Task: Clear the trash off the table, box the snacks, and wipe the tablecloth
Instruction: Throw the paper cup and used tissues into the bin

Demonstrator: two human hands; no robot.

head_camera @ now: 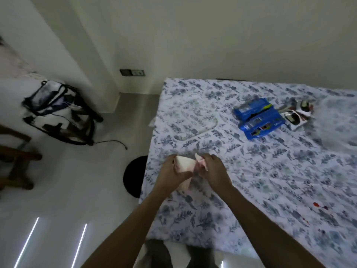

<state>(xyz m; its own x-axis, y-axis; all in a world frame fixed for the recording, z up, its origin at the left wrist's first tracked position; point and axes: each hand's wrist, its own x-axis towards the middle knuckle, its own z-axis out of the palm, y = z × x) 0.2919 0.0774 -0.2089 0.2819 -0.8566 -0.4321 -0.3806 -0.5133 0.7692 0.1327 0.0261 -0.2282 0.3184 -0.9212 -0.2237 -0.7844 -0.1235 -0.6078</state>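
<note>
Both hands meet over the near left part of the floral tablecloth (pixel 270 171). My left hand (pixel 172 171) and my right hand (pixel 212 169) together grip a crumpled white paper tissue (pixel 184 164) with pinkish stains. Farther back on the cloth lie two blue snack packets (pixel 257 118), with two white and red snack packets (pixel 298 115) just to their right. Red stain spots (pixel 317 206) mark the cloth at the near right. The view is blurred.
A clear plastic lid or box (pixel 340 124) sits blurred at the far right of the table. A black round bin (pixel 135 176) stands on the floor beside the table's left edge. A clear bag (pixel 58 111) and a wooden chair (pixel 17 163) occupy the left floor.
</note>
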